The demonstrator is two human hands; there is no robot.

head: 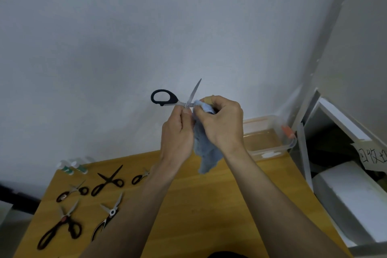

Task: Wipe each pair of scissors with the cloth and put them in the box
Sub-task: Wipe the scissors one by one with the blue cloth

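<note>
Black-handled scissors [165, 98] are held up in front of the wall, blades apart, one blade pointing up. My left hand [178, 132] pinches them near the pivot. A light blue cloth [206, 148] is gripped by my right hand [222, 123], which presses it round the other blade; that blade is hidden inside the cloth. The clear plastic box [270, 148] with an orange latch stands at the table's far right corner. Several more scissors [109, 180] lie on the left part of the wooden table [209, 205].
Two small white bottles [72, 166] with green labels stand at the table's far left edge. To the right of the table are grey shelves [335, 132] and white foam blocks [354, 199]. A white wall stands behind the table.
</note>
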